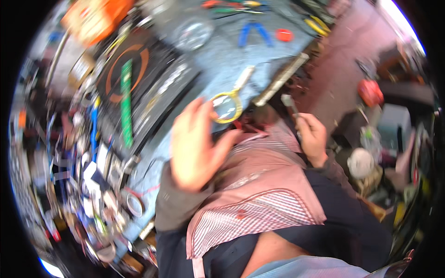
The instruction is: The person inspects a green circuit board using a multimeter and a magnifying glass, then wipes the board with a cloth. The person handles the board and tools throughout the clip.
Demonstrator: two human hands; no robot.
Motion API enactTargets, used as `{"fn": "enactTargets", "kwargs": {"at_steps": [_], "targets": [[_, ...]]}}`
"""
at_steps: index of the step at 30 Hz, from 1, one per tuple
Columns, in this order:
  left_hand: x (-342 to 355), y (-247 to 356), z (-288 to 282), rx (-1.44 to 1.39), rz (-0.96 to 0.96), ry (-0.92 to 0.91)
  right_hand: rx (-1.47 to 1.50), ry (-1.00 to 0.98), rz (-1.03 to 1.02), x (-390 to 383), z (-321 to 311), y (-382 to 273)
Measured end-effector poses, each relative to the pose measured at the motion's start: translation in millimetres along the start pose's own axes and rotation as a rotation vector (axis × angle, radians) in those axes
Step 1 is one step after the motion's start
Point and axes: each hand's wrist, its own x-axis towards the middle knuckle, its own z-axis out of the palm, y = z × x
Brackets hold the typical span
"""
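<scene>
My left hand (193,143) is raised over the near edge of the bench, fingers stretched and thumb apart, with nothing in it. Right by its fingertips is a magnifying glass (225,107) with a yellow rim and a pale handle; whether they touch I cannot tell. My right hand (313,137) is closed around a slim tool (288,101) with a pale, brush-like head, held upright off the bench's right side. Blur hides the tool's exact kind. A pinkish apron with a checked band (278,204) covers my lap.
The blue bench mat (222,51) carries a black case (153,78) with a green strip (126,102) on it. Beyond lie blue-handled pliers (256,34), a red round lid (284,35) and a clear round container (193,33). Cluttered parts and a tape roll (135,205) crowd the left.
</scene>
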Motion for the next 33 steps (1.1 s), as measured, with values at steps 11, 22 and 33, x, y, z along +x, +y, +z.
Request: {"fn": "enactTargets", "kwargs": {"at_steps": [11,22,33], "targets": [[14,-20,41,0.041,0.005,0.025,0.288,-0.264,-0.115,48,43,-35],[-114,-99,-104,0.133,-0.804,0.696,0.331,-0.258,-0.035,54,48,-30],[5,-168,-97,0.131,-0.547,0.270,0.185,-0.278,-0.152,69,48,-78]]}}
